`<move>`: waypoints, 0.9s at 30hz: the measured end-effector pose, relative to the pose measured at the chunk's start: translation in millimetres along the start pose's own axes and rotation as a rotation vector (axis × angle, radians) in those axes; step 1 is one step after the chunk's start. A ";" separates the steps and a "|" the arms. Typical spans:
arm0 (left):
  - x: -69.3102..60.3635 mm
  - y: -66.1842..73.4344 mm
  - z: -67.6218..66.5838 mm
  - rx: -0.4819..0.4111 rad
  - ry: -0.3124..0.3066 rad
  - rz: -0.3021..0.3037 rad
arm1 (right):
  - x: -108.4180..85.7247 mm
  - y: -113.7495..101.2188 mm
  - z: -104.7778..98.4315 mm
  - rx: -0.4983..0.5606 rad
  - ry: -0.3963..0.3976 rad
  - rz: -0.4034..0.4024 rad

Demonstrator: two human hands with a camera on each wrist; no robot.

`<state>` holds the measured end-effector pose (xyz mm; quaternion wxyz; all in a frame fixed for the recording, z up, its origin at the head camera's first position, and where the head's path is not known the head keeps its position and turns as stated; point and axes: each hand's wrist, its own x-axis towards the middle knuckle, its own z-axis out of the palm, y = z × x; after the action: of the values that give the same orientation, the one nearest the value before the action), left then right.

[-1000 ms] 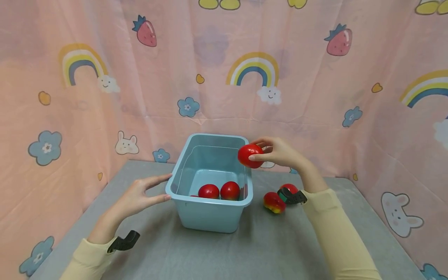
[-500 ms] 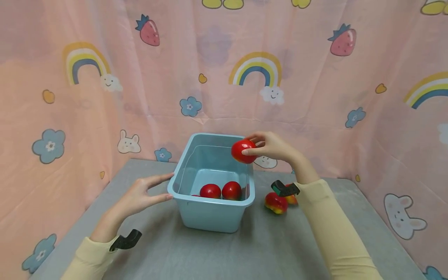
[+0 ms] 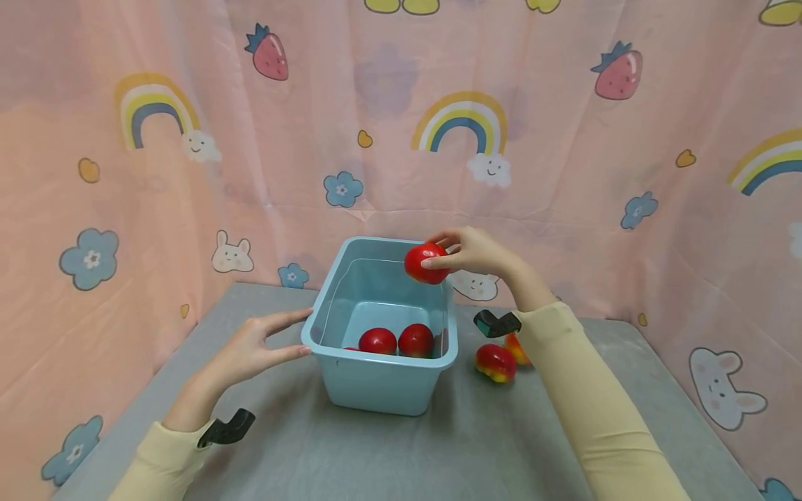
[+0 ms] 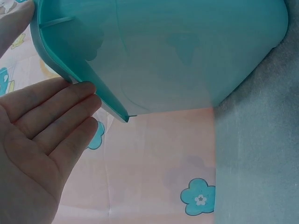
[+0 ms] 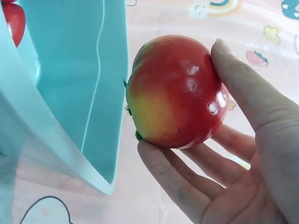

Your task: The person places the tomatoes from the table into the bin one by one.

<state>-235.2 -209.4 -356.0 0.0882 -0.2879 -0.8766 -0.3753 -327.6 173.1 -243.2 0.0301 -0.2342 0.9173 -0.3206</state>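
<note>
My right hand (image 3: 473,252) holds a shiny red tomato (image 3: 424,263) between thumb and fingers, over the right rim near the far end of a light blue plastic bin (image 3: 380,384). Up close in the right wrist view, the tomato (image 5: 175,93) has a yellow patch and small green leaf tips. Inside the bin, red tomatoes (image 3: 415,340) lie at the near end, one mostly hidden by the front wall. My left hand (image 3: 250,348) touches the bin's left rim with fingers straight and thumb apart; in the left wrist view the fingertips (image 4: 85,87) rest against the rim.
Two red-and-yellow fruits (image 3: 496,362) lie on the grey tabletop (image 3: 351,459) right of the bin, the farther one partly behind the right sleeve. A pink patterned curtain (image 3: 545,174) hangs behind and along both sides.
My right hand has carried the tomato left and upward, from the bin's right edge to over its far right rim. The left hand stays at the left rim.
</note>
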 end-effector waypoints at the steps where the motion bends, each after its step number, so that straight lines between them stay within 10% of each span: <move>1: 0.0 0.3 0.1 0.002 0.000 -0.001 | 1.1 0.3 0.2 -0.001 -0.001 0.001; 27: -0.5 2.3 -0.4 -0.008 -0.004 -0.012 | -33.2 34.7 1.6 0.045 0.063 -0.072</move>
<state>-233.5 -208.6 -354.5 0.0832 -0.2839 -0.8769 -0.3790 -312.1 210.8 -268.5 -0.0047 -0.2560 0.9013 -0.3494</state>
